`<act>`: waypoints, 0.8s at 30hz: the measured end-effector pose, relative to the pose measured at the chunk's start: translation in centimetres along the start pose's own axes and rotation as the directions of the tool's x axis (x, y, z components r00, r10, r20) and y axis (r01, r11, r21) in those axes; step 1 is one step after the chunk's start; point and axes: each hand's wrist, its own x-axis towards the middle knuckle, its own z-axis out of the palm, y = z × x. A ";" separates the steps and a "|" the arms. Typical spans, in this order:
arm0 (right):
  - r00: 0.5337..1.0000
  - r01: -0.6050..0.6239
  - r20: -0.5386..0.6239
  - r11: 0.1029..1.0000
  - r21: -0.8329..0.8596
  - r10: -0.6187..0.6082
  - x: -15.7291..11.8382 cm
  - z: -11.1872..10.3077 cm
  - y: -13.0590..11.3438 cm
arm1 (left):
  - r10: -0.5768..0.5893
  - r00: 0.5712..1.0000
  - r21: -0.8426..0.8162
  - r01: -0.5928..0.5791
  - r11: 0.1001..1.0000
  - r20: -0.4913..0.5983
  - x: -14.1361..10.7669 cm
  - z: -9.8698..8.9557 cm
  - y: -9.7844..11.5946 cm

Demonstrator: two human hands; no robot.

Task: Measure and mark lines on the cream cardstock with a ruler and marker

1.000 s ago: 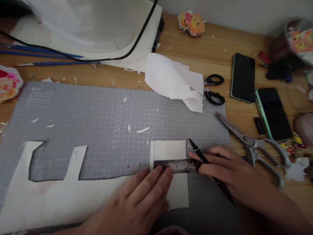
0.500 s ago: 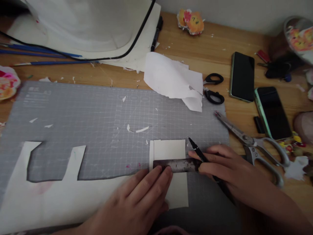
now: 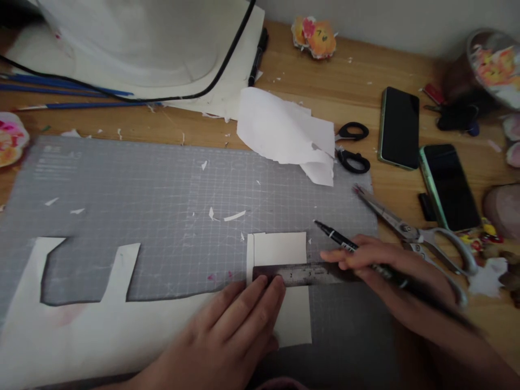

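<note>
Head view: a flat, dark-silver metal ruler (image 3: pixel 300 274) lies across a small cream-white rectangular paper card (image 3: pixel 280 249), its left end at a thin line drawn near the card's left edge, its other end running past the right edge. The left hand (image 3: pixel 231 330) lies flat on the ruler's left part, fingers side by side and unclenched, pressing down. The right hand (image 3: pixel 382 265) pinches a slim black marker pen (image 3: pixel 336 237), nib pointing up and left, just beyond the card's right edge; blur makes it hard to say whether this hand touches the ruler.

Above the card, a broad stretch of grey gridded cutting mat (image 3: pixel 142 184) carries only small scraps, leaving room to move. Leftward, a large white paper sheet (image 3: pixel 101 336) with a notched upper edge runs under the left hand. Rightward, room is tighter: large silver metal scissors (image 3: pixel 408 232) straddle the mat's right edge, close behind the right hand.
</note>
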 end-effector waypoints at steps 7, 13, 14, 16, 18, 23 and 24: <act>0.981 -0.064 -0.128 0.866 0.496 0.146 2.2 4.3 -2.4 | 0.018 0.997 -0.021 -0.019 1.000 -0.074 -0.3 1.0 -0.1; 0.991 -0.025 -0.108 0.893 0.449 0.082 2.3 6.0 -1.7 | 0.029 0.998 -0.010 -0.029 1.000 -0.050 -0.2 0.9 -0.5; 0.992 -0.035 -0.090 0.884 0.466 0.086 2.3 5.9 -1.6 | 0.036 0.998 -0.002 -0.036 0.999 -0.045 -0.2 0.8 -0.5; 0.993 -0.055 -0.065 0.858 0.510 0.103 2.4 5.8 -1.5 | 0.064 0.998 0.016 -0.064 0.998 -0.028 -0.1 0.7 -0.6; 0.989 -0.061 -0.078 0.824 0.563 0.127 2.6 5.7 -1.6 | 0.094 0.996 0.026 -0.094 0.995 -0.005 -0.1 0.5 -0.6; 0.978 -0.054 -0.120 0.761 0.646 0.172 3.1 5.7 -1.6 | 0.099 0.995 0.016 -0.100 0.995 0.014 -0.1 0.4 -0.7; 0.977 -0.060 -0.117 0.759 0.648 0.177 3.2 5.7 -1.6 | 0.103 0.995 0.014 -0.103 0.995 0.012 -0.1 0.4 -0.6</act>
